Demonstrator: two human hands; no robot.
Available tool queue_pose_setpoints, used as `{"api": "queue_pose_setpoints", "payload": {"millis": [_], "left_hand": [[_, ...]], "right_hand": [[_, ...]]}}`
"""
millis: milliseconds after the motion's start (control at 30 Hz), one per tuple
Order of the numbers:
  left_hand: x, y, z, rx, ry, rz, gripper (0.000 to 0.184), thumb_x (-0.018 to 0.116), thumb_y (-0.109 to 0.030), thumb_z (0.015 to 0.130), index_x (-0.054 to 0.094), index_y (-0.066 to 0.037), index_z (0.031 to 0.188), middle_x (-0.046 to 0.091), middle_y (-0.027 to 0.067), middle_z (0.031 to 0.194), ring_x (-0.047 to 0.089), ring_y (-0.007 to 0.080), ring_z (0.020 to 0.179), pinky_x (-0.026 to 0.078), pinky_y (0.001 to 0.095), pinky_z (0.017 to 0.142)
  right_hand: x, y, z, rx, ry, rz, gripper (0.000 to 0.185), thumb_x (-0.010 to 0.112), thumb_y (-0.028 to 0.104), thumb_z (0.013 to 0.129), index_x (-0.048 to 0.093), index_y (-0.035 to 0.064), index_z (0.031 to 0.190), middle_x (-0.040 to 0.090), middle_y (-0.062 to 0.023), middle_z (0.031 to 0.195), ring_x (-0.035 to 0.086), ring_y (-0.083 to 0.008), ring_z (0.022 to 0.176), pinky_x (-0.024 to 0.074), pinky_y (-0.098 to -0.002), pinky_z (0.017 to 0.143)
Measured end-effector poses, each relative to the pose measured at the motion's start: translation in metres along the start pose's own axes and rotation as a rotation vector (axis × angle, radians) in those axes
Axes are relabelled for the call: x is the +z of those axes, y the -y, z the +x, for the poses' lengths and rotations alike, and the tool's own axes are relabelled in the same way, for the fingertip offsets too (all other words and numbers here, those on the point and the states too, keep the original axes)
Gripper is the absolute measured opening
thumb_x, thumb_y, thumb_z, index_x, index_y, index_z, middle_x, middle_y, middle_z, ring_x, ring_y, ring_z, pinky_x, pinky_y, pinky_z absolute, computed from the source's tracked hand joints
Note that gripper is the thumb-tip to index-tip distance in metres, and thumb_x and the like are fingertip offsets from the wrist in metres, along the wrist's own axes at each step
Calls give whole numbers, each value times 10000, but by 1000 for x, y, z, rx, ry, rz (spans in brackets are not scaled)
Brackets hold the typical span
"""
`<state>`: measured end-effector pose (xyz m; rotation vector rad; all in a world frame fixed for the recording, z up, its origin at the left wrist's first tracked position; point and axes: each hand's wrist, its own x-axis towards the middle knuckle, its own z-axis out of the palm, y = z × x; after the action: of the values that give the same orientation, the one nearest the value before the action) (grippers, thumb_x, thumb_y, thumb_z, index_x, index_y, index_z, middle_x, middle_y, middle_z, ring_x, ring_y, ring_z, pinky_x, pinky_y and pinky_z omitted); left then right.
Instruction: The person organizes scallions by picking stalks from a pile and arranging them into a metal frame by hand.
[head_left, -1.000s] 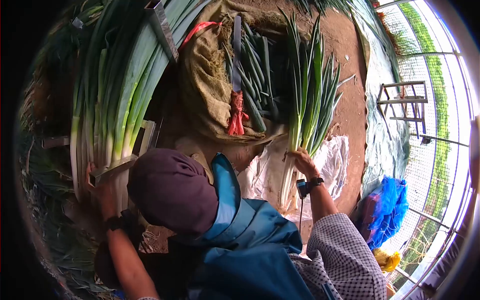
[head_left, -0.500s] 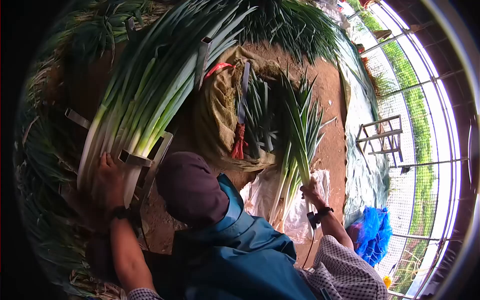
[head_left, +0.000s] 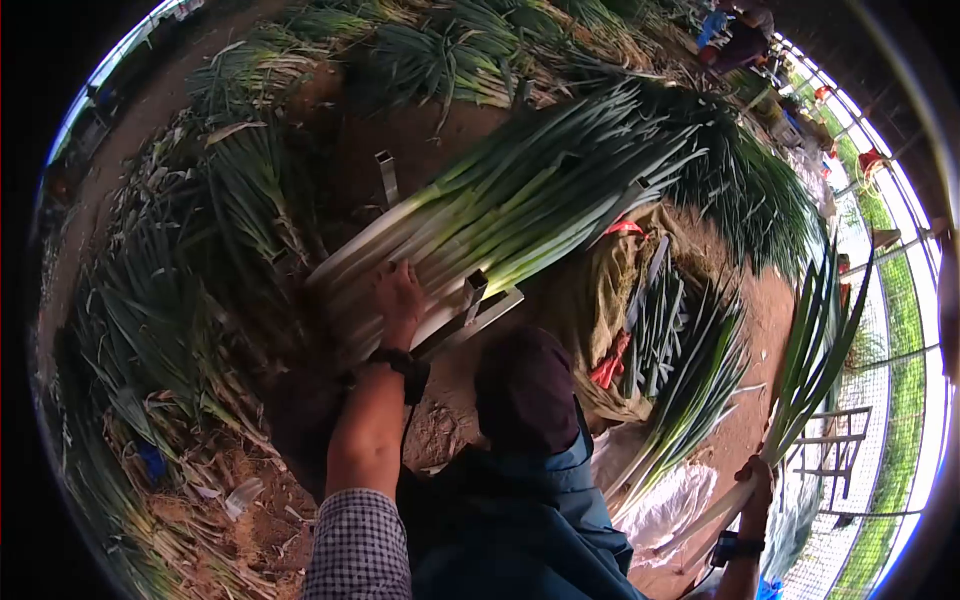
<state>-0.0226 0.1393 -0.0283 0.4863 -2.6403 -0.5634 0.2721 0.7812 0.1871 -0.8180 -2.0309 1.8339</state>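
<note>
My left hand (head_left: 400, 295) lies with its fingers on the white stems of a big pile of leeks (head_left: 480, 210), which rests on a metal frame (head_left: 475, 295). At the lower right, my right hand (head_left: 757, 483) is closed round a few leeks (head_left: 800, 400), their leaves pointing up and white ends down. Between the hands, more leeks (head_left: 685, 400) lie over a white sheet (head_left: 680, 500). A knife (head_left: 655, 262) with a red-wrapped handle (head_left: 610, 362) lies by a burlap sack (head_left: 597, 310) holding cut green leaves (head_left: 657, 335).
Leek heaps (head_left: 140, 330) lie on the left and along the back (head_left: 440, 60). A metal stand (head_left: 835, 445) is at the right, by the mesh wall (head_left: 900, 400). Another person (head_left: 745, 35) is far off at the upper right. Loose debris (head_left: 250, 510) covers the lower-left ground.
The view has swung left. My right hand has moved away to the right with leeks in it, while others stay on the sheet. My left hand remains on the big pile.
</note>
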Motion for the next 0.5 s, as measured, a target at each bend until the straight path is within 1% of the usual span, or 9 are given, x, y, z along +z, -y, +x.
{"api": "queue_pose_setpoints", "payload": {"millis": [67, 133, 200, 267, 333, 367, 400, 467, 500], "left_hand": [[-2, -1, -4, 6, -25, 27, 273, 562, -228, 930, 656, -82, 1141, 593, 161, 1069, 559, 379, 1027, 442, 507, 898], [1, 0, -7, 10, -57, 34, 298, 564, -224, 927, 639, -82, 1177, 579, 165, 1085, 551, 375, 1045, 434, 507, 908], [7, 1, -8, 19, -97, 22, 313, 564, -222, 926, 625, -73, 1194, 568, 168, 1105, 542, 373, 1066, 424, 505, 923], [8, 1, -9, 6, -109, 3, 316, 564, -220, 926, 623, -65, 1194, 574, 166, 1097, 538, 372, 1070, 413, 500, 941], [10, 1, -8, -5, -140, -15, 306, 561, -215, 926, 622, -62, 1183, 579, 167, 1088, 537, 370, 1068, 406, 497, 954], [12, 1, -7, -13, -162, -26, 294, 557, -211, 927, 622, -63, 1173, 581, 169, 1083, 538, 369, 1064, 403, 496, 958], [13, 1, -8, -23, -182, -36, 283, 553, -206, 927, 622, -63, 1162, 584, 170, 1078, 539, 367, 1059, 401, 495, 962], [3, -2, -7, -38, -130, -45, 212, 546, -183, 926, 616, -65, 1089, 590, 171, 1063, 540, 365, 1044, 401, 489, 971], [-3, -5, -7, -44, -121, -49, 199, 545, -179, 926, 613, -64, 1073, 590, 170, 1061, 539, 365, 1041, 401, 487, 970]], "right_hand": [[6, 8, 75, -85, 69, 94, 136, 673, 200, 896, 616, 77, 912, 503, 4, 665, 507, -110, 589, 457, -269, 580], [60, 59, 117, -198, -9, 161, 174, 669, 228, 907, 586, 110, 810, 511, 9, 680, 509, -101, 612, 442, -258, 584], [93, 112, 179, -302, 297, 139, 182, 595, 238, 963, 550, 105, 847, 486, 16, 713, 488, -103, 684, 414, -247, 650], [157, 159, 238, -464, 266, 367, 219, 549, 258, 990, 541, 92, 848, 503, 8, 751, 495, -116, 726, 428, -273, 672], [237, 207, 253, -461, 430, 453, 200, 541, 221, 986, 560, 52, 881, 519, -18, 799, 527, -146, 798, 455, -306, 754], [286, 222, 237, -463, 478, 435, 185, 550, 201, 976, 573, 28, 911, 544, -40, 831, 547, -170, 844, 460, -324, 817], [332, 231, 222, -462, 527, 414, 179, 559, 180, 966, 585, 4, 941, 569, -63, 863, 567, -194, 890, 465, -343, 879], [408, 213, 246, -453, 848, 448, 151, 594, 129, 933, 599, -13, 987, 619, -107, 957, 598, -234, 966, 455, -381, 1004], [451, 187, 262, -466, 927, 458, 231, 581, 160, 956, 591, -25, 1094, 631, -131, 1040, 599, -261, 1036, 445, -407, 1044]]}}
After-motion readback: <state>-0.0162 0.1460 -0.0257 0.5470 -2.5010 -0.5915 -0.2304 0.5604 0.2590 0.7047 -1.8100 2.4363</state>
